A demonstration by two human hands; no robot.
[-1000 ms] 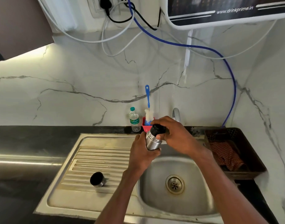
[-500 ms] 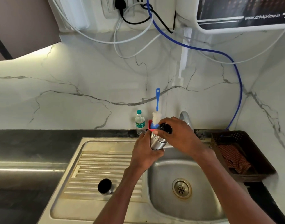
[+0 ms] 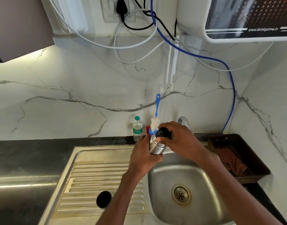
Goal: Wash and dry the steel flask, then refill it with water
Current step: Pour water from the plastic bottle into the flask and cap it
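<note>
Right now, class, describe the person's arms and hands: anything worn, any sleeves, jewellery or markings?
Both forearms are bare as far as the frame shows: no sleeves. The left hand and right hand wear no gloves, and no watch, ring, bracelet or marking is visible.

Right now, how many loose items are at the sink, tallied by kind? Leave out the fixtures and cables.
Steel flask, gripped by both hands (left hand, right hand): 1
Black cup cap on the drainboard: 1
Plastic water bottle: 1
Bottle brush: 1
Brown basket: 1
Checked cloth in it: 1
Total: 6
</note>
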